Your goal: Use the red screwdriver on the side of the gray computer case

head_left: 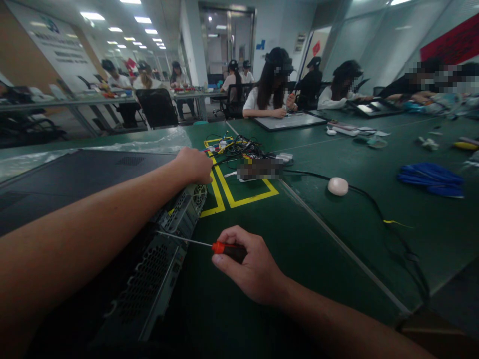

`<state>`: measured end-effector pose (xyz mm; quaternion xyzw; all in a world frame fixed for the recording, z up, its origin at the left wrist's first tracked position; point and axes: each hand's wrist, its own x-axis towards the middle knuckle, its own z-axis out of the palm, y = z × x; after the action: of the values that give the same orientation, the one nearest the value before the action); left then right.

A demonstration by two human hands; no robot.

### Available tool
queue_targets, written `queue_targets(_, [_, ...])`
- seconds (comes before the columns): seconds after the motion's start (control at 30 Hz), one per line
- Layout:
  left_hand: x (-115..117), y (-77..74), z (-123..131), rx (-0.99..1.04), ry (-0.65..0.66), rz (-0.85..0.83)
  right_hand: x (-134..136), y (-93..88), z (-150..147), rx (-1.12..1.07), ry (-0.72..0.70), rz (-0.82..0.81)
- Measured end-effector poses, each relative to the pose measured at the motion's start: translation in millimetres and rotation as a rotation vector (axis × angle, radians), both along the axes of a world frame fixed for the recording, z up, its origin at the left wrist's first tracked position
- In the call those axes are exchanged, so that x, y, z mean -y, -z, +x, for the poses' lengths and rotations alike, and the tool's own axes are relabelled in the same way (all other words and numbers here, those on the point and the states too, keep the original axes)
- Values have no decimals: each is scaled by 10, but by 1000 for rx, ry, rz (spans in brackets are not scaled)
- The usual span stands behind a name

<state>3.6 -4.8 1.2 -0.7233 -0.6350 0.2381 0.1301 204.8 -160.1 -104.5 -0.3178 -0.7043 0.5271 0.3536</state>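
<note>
My right hand [252,267] is wrapped round the red and black handle of a screwdriver [219,248]. The long thin shaft points left, and its tip meets the back panel [175,227] of a black desktop computer case [93,169] lying on its side. Across the case reaches my left arm; my left hand [194,164] is closed over the far rear corner, its fingertips partly hidden. A round fan grille [199,194] shows just below that hand, and a honeycomb vent [144,279] lies nearer to me.
On the green table [318,259], beyond the case, are a tangle of cables [243,147] and yellow tape outlines [254,199]. A pale mouse-shaped object [338,186], a black cord and a blue bundle [430,178] lie to the right. Across the table, a person [271,85] works over a flat panel.
</note>
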Motion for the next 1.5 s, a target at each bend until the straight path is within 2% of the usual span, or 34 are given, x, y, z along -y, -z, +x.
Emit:
queue_targets(0.67, [-39, 28, -37, 8, 5, 10, 3, 16, -11, -1, 23, 14])
queue_targets(0.87, [-8, 5, -14, 1, 13, 4, 6, 26, -6, 59, 42, 99])
queue_targets(1.07, [-11, 11, -13, -7, 15, 3, 23, 29, -3, 45, 14, 35])
queue_targets(1.5, [-10, 13, -16, 6, -1, 15, 9, 5, -3, 55, 11, 71])
